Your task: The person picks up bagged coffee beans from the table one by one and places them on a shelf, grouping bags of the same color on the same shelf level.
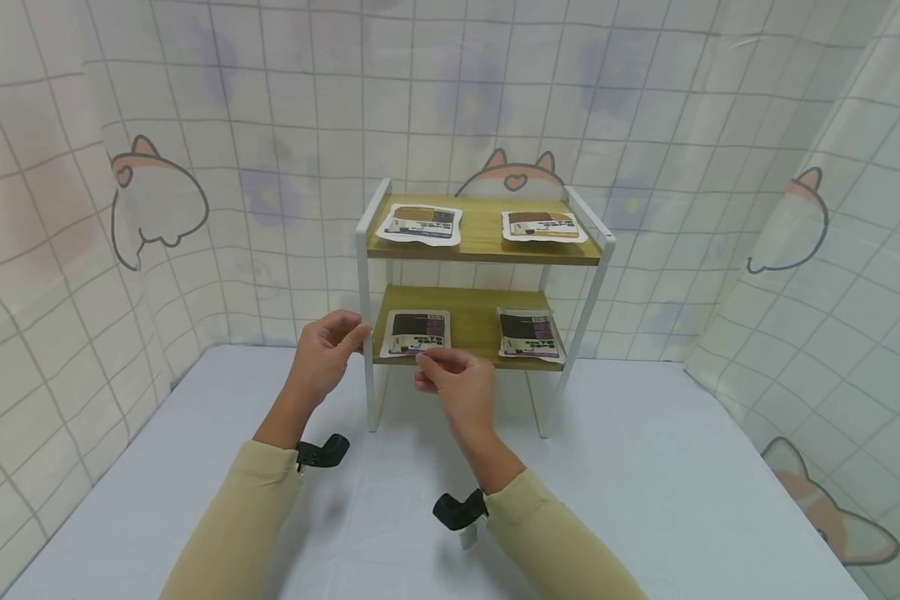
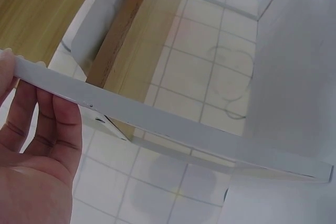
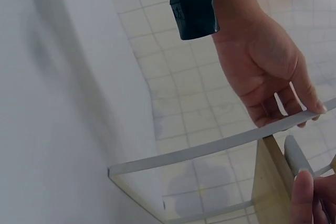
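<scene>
A two-tier rack with white metal sides and wooden shelves (image 1: 471, 322) stands on the table. On the lower shelf, at the left, lies a flat white-edged packet (image 1: 418, 332) with black and purple print. My right hand (image 1: 461, 383) pinches this packet's front edge between thumb and fingers; in the left wrist view the packet (image 2: 97, 27) reaches slightly past the shelf edge. My left hand (image 1: 328, 354) holds the rack's front left post (image 1: 364, 292), thumb on one side and fingers on the other. A similar packet (image 1: 530, 335) lies at the lower shelf's right end.
Two more packets lie on the upper shelf, a left one (image 1: 422, 225) and a right one (image 1: 543, 226). White cloth covers the table (image 1: 645, 467). A checked curtain (image 1: 285, 125) with cartoon dogs hangs behind and at both sides. Each wrist wears a black camera (image 1: 324, 451).
</scene>
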Demonstrator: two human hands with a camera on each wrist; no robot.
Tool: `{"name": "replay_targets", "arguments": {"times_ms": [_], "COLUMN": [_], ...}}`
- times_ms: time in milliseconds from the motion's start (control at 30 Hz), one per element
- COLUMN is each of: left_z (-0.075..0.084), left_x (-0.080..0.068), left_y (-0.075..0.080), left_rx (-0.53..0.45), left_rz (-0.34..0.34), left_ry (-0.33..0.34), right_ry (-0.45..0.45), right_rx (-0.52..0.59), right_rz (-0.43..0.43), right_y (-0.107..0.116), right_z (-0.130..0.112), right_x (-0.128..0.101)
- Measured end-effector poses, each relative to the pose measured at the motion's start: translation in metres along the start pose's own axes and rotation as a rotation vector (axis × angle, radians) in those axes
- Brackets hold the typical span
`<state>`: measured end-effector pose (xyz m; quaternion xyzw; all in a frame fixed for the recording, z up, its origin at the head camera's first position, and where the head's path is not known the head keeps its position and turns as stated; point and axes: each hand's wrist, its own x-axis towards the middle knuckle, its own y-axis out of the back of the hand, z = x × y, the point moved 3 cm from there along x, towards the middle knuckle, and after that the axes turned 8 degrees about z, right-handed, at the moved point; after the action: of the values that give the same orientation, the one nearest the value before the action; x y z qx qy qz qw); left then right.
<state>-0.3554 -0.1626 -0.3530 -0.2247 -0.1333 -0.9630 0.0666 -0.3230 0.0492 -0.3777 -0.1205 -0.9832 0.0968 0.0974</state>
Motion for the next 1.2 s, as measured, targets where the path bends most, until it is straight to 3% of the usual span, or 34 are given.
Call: {"name": "replay_targets", "arguments": {"times_ms": [433,1200], "left_z": [0.0001,-0.002], "left_x": [0.0022,0.0007], "left_y": [-0.0021,-0.0009], "left_rx": [-0.011,-0.013], "left_rz": [-0.008,0.006], "left_ry": [-0.011,-0.017], "right_ry": [-0.045,-0.028], "right_rx": [0.034,0.063], "right_rz": [0.016,0.042], "right_y": [-0.0032,-0.0055], "right_z": [-0.0028,0.0016], "right_x": [0.0002,-0.0007]}}
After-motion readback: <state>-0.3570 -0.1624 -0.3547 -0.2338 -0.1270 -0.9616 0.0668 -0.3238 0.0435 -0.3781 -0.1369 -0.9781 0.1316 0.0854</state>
